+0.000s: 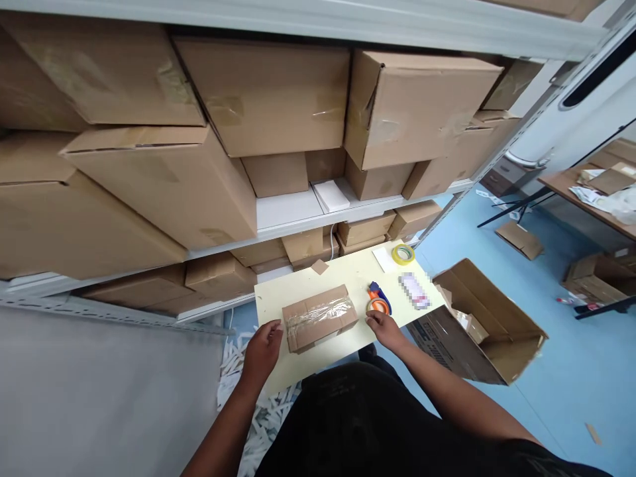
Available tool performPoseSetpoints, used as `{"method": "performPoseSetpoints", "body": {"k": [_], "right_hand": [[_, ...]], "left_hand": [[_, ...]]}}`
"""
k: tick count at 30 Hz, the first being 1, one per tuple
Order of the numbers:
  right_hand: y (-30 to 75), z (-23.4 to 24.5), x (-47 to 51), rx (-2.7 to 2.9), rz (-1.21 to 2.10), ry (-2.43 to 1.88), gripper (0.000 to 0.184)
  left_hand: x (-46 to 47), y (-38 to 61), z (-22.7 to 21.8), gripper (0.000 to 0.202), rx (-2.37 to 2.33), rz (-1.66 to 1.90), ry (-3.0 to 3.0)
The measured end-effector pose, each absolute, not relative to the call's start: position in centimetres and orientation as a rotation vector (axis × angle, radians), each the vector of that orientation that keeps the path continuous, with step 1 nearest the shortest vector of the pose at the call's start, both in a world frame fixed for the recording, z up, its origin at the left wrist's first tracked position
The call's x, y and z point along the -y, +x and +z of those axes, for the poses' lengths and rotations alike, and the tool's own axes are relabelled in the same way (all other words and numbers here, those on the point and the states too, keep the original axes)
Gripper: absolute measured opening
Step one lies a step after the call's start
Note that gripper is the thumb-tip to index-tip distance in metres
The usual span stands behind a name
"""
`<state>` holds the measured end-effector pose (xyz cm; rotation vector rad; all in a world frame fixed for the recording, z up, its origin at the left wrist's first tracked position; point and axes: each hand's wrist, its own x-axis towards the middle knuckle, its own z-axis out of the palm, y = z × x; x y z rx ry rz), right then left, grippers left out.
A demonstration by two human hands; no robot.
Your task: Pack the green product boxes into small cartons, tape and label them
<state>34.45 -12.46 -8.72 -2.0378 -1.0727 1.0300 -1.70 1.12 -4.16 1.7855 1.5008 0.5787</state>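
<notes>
one table (348,268) bears one taped box (320,318) (two hands (263,348) (386,329) near).

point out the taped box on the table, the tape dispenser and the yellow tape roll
Taped box (320,316), head view, middle of its taped top
Tape dispenser (382,295), head view, its blue body
Yellow tape roll (403,262), head view, near edge of its ring
</notes>
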Motion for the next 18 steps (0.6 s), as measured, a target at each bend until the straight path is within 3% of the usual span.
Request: {"method": "performPoseSetpoints", "body": {"k": [9,13,18], "right_hand": [[41.0,-10.6,10.5,1.154,1.16,-1.929,0.026],[45.2,-10.9,10.0,1.081,1.247,-1.867,0.027],[50.2,-11.5,9.9,1.022,1.337,-1.875,0.024]], "left_hand": [[-3.5,16.6,1.0,0.032,-1.019,0.253,2.182],[-5.9,28.0,-1.1,0.03,-0.88,0.059,2.319],[-8.6,40.4,-7.0,0.023,-0.811,-0.201,2.504]]}}
